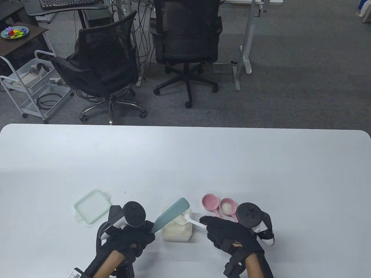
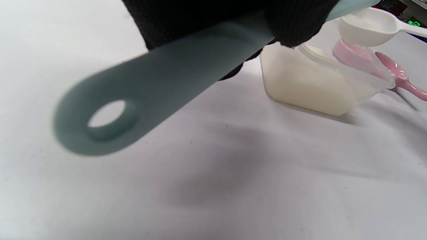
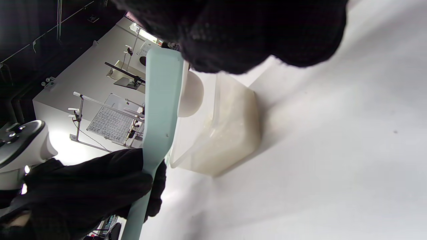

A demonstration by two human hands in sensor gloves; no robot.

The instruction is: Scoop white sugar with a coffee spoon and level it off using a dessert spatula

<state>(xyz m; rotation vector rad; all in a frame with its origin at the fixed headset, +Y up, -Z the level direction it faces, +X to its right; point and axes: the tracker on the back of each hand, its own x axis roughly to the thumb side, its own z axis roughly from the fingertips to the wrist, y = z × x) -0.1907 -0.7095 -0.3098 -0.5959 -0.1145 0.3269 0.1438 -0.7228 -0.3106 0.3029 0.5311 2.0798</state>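
Levelling the scoop over the sugar tub

Left hand [image 1: 132,236] grips spatula [image 1: 171,215], blade lying across spoon [image 1: 183,218], pinched by right hand [image 1: 229,233]; handles point opposite ways.

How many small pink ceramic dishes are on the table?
2: the empty small pink ceramic dish, and the one holding sugar right of it, beside the right hand.
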